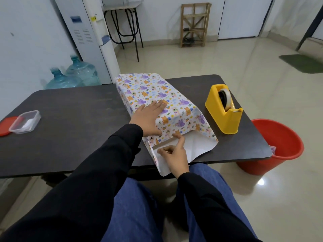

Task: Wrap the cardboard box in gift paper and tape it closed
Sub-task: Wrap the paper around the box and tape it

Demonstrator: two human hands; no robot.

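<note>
A box covered in white gift paper [150, 88] printed with purple and orange animals lies on the dark table [73, 116], long side pointing away from me. My left hand [148, 116] presses flat on its top near the front, fingers straight. At the open near end, my right hand [174, 154] touches the white inner side of the paper flap [199, 145], index finger pointing up at the top edge, the other fingers curled. The cardboard itself is hidden under the paper. A yellow tape dispenser [224, 109] stands right of the box.
A clear plastic container [25, 121] with a red lid [4, 125] beside it sits at the table's left edge. A red bucket [274, 145] stands on the floor to the right. Water bottles [73, 75] and a dispenser are behind the table.
</note>
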